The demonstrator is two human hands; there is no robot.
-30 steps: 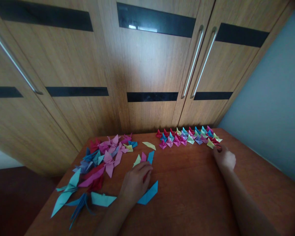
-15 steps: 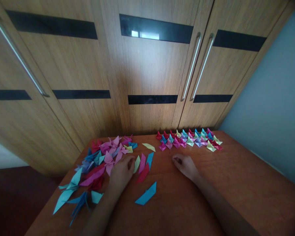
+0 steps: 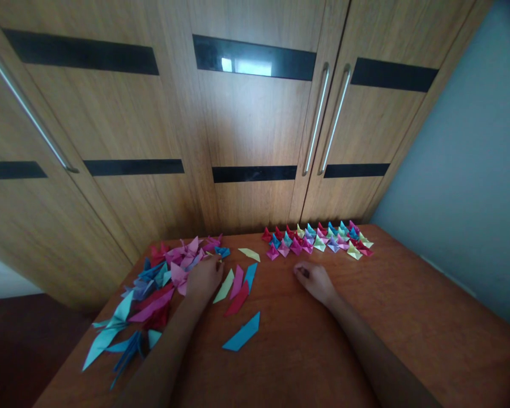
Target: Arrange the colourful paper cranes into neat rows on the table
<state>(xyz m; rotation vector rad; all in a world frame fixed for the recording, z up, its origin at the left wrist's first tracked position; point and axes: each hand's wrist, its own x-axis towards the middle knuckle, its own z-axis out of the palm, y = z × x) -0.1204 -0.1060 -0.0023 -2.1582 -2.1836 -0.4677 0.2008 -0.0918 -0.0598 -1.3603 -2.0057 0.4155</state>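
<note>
My left hand [image 3: 204,277] is over the right edge of a pile of folded paper pieces [image 3: 179,275], its fingers bent together. It covers most of a small yellow folded piece, and I cannot make out what is between the fingertips. My right hand [image 3: 317,280] rests on the table with its fingers curled and nothing showing in them. Between the hands lie flat paper parallelograms: pale green [image 3: 224,286], pink [image 3: 237,281], blue [image 3: 250,276], red [image 3: 238,300] and pale yellow [image 3: 249,254]. Closer to me is a larger blue one [image 3: 242,333].
Rows of small pointed folded paper pieces [image 3: 320,243] in many colours stand at the back right of the wooden table [image 3: 297,362]. Light-blue and dark-blue paper shapes [image 3: 130,352] lie at the left edge. A wooden wardrobe [image 3: 250,124] stands directly behind.
My left hand has moved away from the pale green parallelogram to the back of the pile, over the yellow folded piece. My right hand stays in place. The view has shifted slightly.
</note>
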